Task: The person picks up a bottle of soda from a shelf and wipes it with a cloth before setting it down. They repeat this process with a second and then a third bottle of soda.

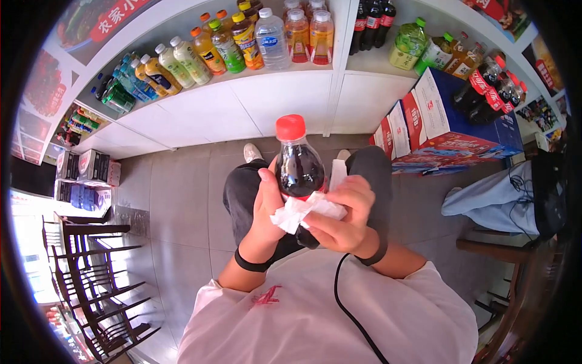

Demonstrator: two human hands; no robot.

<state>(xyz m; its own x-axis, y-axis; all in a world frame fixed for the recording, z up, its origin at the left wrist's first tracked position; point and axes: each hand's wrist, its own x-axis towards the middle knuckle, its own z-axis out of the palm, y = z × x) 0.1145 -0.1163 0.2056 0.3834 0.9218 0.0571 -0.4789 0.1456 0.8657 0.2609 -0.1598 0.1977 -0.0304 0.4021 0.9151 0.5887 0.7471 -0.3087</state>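
A bottle of dark drink with a red cap (pixel 301 170) is held upright in front of my chest. My left hand (pixel 264 203) is wrapped round its left side, the thumb along the bottle. A crumpled white tissue (pixel 308 210) lies against the lower part of the bottle. My right hand (pixel 344 215) pinches this tissue at the bottle's right side, and a piece of the tissue sticks up above the fingers. The bottle's label is mostly hidden by the tissue and hands.
Shelves of drink bottles (pixel 271 39) stand ahead. Stacked cartons (pixel 427 130) with cola bottles (pixel 485 91) on top are at the right. Another person's leg (pixel 494 197) shows at far right. Wooden chairs (pixel 100 285) stand at the left, near packs of goods (pixel 91 176).
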